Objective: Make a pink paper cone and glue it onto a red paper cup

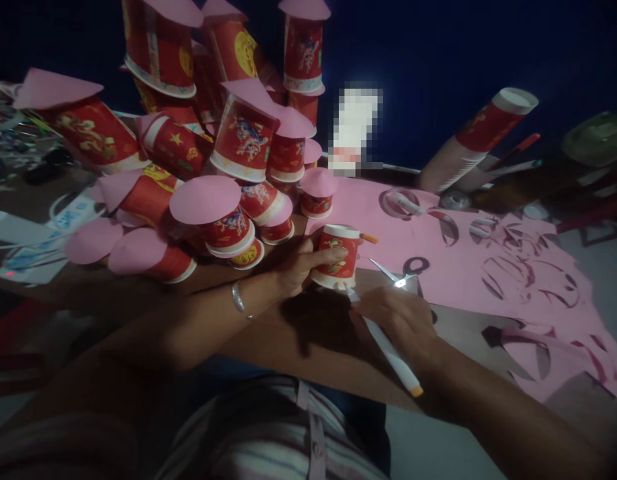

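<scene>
In my left hand point(301, 267) is a red printed paper cup point(333, 272), with fingers and thumb wrapped round its side. White bands show at the cup's top and bottom ends. My right hand point(396, 320) is closed round a white pen-shaped tool point(388, 350) with an orange end. The tool's tip meets or nearly meets the cup's lower edge. A small orange piece point(370, 238) sticks out behind the cup; what holds it is hidden. Scissors point(400, 282) lie just beyond my right hand.
Red cups with pink paper cones point(204, 200) crowd the left and back, some stacked. Cut pink paper sheets point(468, 267) and scraps spread across the right. A tilted stack of cups point(493, 120) stands at back right. A power strip point(33, 233) with cables lies at left.
</scene>
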